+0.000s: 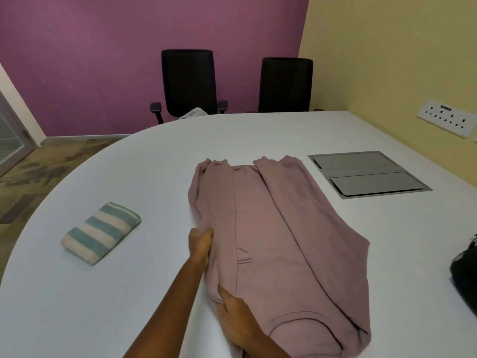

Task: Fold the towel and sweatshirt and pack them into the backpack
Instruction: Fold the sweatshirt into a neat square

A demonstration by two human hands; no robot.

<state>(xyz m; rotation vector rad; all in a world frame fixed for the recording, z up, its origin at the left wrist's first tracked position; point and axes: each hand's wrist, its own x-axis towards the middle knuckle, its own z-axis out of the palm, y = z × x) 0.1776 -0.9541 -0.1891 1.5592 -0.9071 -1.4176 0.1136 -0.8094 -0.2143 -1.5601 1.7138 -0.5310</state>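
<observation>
1. the left hand (200,244) and right hand (233,316) are both on the left edge of the pink sweatshirt (271,228), which is the item being worked on. it lies lengthwise in the middle of the white worktop (154,164), with its sides and sleeves already turned in to make a long panel. it has not yet been folded across its length.
2. to the left, well apart from the sweatshirt, the striped towel (100,232) sits on the worktop as a neat, compact fold. that part looks finished.
3. at the right edge of the view is a dark shape that i take to be the backpack (464,275). it is mostly cut off, so i cannot tell whether it is open, and neither item is in it.
4. judging from this, about a third of the task is done. what remains is finishing the sweatshirt's fold and packing both pieces.
5. the left arm reaches forward from the lower left, and its fingers are curled around the folded side edge about midway along the garment.
6. the right hand is nearer the body, at the lower left edge. its thumb lies on top of the fabric and its fingers appear tucked beneath, pinching the cloth.
</observation>
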